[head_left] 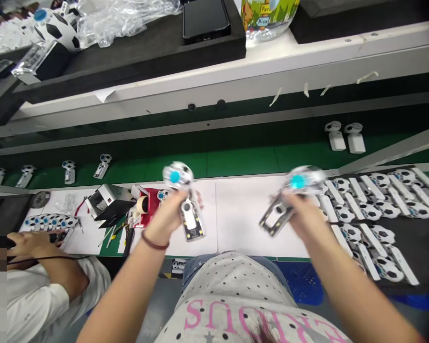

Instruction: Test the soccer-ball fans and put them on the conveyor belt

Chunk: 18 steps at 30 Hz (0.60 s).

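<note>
1. Left hand grips a football-headed toy, long axis upright, ball end at twelve o'clock.
2. Right hand grips a second toy, tilted, ball end toward one o'clock, above the white table.

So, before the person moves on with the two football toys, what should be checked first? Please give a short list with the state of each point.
1. Left hand has a firm grip on its football toy: ok, fingers wrap the handle.
2. Right hand holds the second football toy: ok.
3. The two toys are apart, not touching: ok.
4. The white mat below the hands is bare: ok.
5. The toy details are sharp enough to inspect: cannot tell, both are blurred.
6. The co-worker's hand at the left is away from both toys: ok.
</note>
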### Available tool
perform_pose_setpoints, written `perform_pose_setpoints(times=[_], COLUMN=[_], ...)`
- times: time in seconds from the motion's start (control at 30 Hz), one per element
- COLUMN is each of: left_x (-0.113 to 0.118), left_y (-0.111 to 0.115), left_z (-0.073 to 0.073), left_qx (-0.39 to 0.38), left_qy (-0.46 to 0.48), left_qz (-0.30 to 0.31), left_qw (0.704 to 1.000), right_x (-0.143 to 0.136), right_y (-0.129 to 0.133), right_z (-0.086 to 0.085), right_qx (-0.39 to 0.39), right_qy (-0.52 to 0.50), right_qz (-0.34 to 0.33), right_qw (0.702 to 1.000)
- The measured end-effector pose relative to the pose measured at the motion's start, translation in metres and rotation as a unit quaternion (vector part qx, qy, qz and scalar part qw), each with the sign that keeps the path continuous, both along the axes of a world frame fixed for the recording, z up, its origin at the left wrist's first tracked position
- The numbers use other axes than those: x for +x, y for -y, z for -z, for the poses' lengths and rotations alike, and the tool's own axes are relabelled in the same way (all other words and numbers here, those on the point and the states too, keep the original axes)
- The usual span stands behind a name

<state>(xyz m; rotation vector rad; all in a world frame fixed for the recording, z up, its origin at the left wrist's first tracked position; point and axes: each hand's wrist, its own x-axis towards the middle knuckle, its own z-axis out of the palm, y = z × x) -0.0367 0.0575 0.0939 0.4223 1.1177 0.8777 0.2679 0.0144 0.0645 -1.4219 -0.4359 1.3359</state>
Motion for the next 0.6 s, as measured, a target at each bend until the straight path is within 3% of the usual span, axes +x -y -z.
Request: perform_pose_setpoints(times=[0.07, 0.13, 0.2, 0.27, 0.37, 0.5, 0.6], left_x=[0.024, 0.039, 0.046, 0.049, 0.052, 0.052, 0.047], left_y=[0.022, 0.050, 0.070, 0.066, 0.015, -0.080, -0.106], left_z=[0.050, 0.094, 0.126, 0.144, 0.149, 0.130, 0.123], left_qx=[-0.125, -0.181, -0.212, -0.210, -0.144, -0.024, 0.008], left_qy=[0.029, 0.036, 0.040, 0.046, 0.056, 0.044, 0.012], left_qz=[0.024, 0.028, 0.025, 0.017, -0.011, -0.066, -0.086], left_qw=[0.991, 0.982, 0.976, 0.976, 0.988, 0.997, 0.996], right_x=[-0.020, -0.037, -0.045, -0.042, -0.026, 0.001, 0.017], right_y=[0.024, 0.050, 0.064, 0.054, -0.003, -0.096, -0.116], right_z=[0.038, 0.075, 0.100, 0.114, 0.124, 0.128, 0.140], right_qx=[-0.149, -0.233, -0.269, -0.273, -0.223, -0.121, -0.113], right_qy=[-0.121, -0.155, -0.180, -0.192, -0.179, -0.116, -0.067], right_qz=[-0.044, -0.079, -0.092, -0.086, -0.048, 0.025, 0.054], right_qw=[0.980, 0.957, 0.942, 0.939, 0.957, 0.986, 0.990])
